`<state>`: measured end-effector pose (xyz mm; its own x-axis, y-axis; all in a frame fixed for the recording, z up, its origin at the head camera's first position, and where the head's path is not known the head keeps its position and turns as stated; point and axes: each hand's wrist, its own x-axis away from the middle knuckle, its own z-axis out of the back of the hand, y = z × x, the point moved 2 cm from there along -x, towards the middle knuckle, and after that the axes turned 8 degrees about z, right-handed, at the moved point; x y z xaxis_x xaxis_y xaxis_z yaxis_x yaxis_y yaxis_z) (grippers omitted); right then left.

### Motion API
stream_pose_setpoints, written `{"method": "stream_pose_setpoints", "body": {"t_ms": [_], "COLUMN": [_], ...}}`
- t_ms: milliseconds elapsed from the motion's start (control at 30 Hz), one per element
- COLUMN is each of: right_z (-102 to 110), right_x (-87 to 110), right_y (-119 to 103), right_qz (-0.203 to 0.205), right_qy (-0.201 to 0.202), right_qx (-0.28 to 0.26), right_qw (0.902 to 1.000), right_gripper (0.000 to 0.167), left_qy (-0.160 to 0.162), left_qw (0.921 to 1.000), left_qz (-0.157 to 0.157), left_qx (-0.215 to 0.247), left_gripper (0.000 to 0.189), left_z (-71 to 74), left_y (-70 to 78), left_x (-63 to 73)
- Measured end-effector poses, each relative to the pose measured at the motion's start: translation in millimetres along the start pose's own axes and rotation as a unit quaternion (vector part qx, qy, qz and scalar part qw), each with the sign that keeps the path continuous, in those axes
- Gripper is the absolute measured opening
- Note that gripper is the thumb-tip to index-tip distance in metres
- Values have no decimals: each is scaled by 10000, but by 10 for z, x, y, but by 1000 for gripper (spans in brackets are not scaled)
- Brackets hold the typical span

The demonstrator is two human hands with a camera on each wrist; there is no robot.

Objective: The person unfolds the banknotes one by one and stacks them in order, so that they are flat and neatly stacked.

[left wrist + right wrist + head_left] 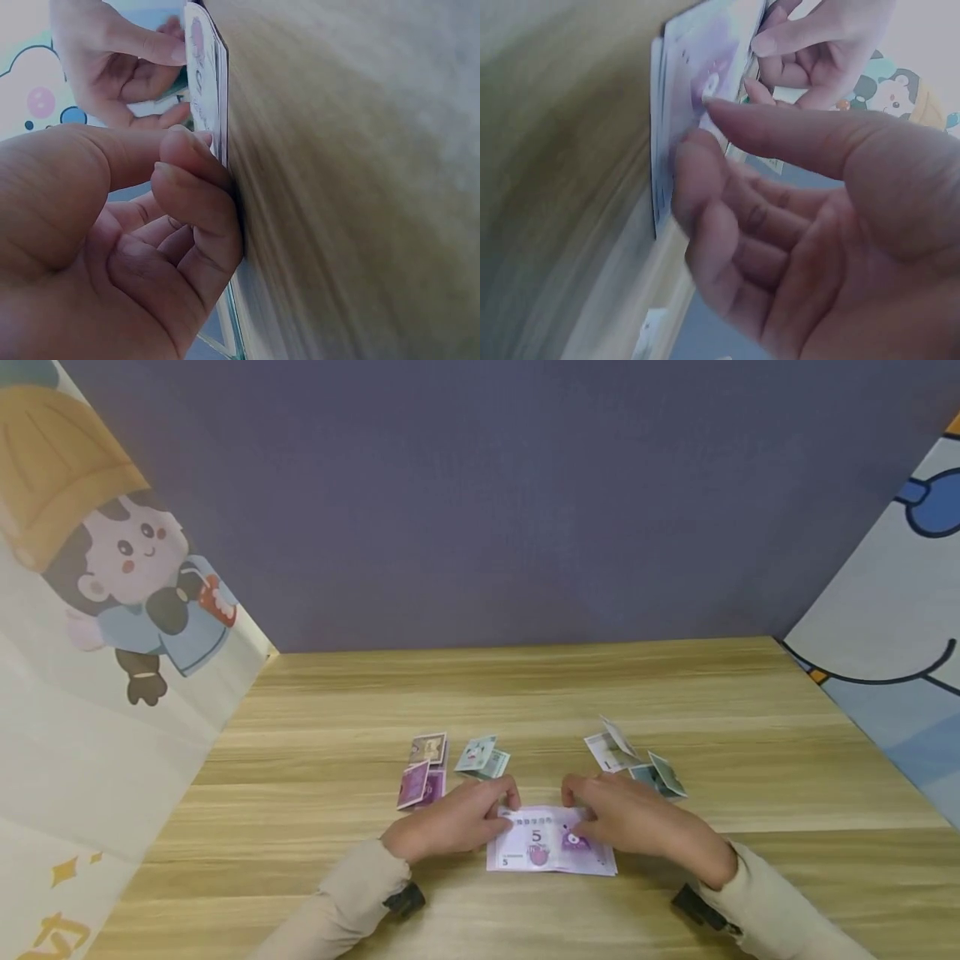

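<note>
A small stack of purple play banknotes [551,856], the top one marked 5, lies flat near the front of the table. My left hand [461,814] holds its left end, thumb on the top note and index finger curled at the far edge. At the right end, my right hand [637,818] does likewise, with its thumb on the printed face. Several layered edges of the notes [660,127] show in the right wrist view. The left wrist view has the left fingertips [199,161] close together at the stack's edge.
Behind my left hand lie folded purple notes [423,787], a brown note [428,748] and folded green notes [483,758]. Behind the right hand are a folded pale note [609,752] and a dark green one [666,777]. A grey panel [510,510] borders the wooden table [337,693] at the back.
</note>
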<state>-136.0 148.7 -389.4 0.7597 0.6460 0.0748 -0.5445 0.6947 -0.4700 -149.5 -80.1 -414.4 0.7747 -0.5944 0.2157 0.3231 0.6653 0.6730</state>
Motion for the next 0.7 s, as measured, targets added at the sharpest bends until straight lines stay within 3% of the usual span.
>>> {"method": "stream_pose_setpoints", "body": {"t_ms": [200, 367, 700], "right_z": [-72, -90, -108], "right_x": [-25, -10, -14], "right_y": [-21, -11, -24], "right_qz": [668, 578, 358], "right_qy": [-403, -559, -569], "right_qx": [-878, -1043, -1185], "right_qw": [9931, 9913, 9907], "right_gripper": [16, 13, 11], "left_qy": [-55, -163, -61], "left_qw": [9994, 9977, 9982], "left_qz": [-222, -335, -271], "left_qx": [-276, -562, -527], "left_gripper": [13, 7, 4], "left_z": [13, 23, 12], "left_y": [23, 68, 73], "left_x": [3, 10, 31]}}
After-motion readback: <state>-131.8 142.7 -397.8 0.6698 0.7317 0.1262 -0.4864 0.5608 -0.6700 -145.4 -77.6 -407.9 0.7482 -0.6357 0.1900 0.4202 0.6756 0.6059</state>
